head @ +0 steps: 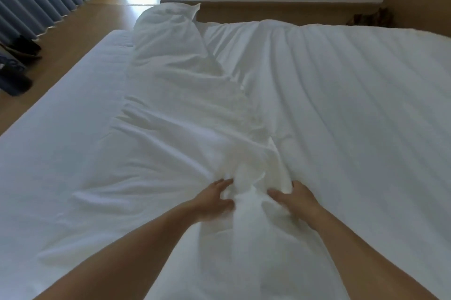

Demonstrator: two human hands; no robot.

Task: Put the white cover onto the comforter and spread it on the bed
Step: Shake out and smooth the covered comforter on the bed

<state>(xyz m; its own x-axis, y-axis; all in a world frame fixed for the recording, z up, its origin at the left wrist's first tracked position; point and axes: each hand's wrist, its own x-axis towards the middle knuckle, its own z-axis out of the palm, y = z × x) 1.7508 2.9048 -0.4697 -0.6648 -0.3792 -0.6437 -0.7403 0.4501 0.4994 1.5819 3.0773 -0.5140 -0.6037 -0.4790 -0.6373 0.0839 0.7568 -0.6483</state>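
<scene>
With left hand point(214, 198) & right hand point(296, 198) both curled tight on the bunched white cover point(195, 104) at bottom centre, comforter point(341, 104) flat at frame right on the bed point(61, 128), I should find the cover's opening edge w/o twisting it.

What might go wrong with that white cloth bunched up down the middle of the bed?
The cover lies bunched in a long strip, so it may tangle rather than open over the comforter. The left hand and right hand grip close together, so a pull may spread it unevenly.
</scene>
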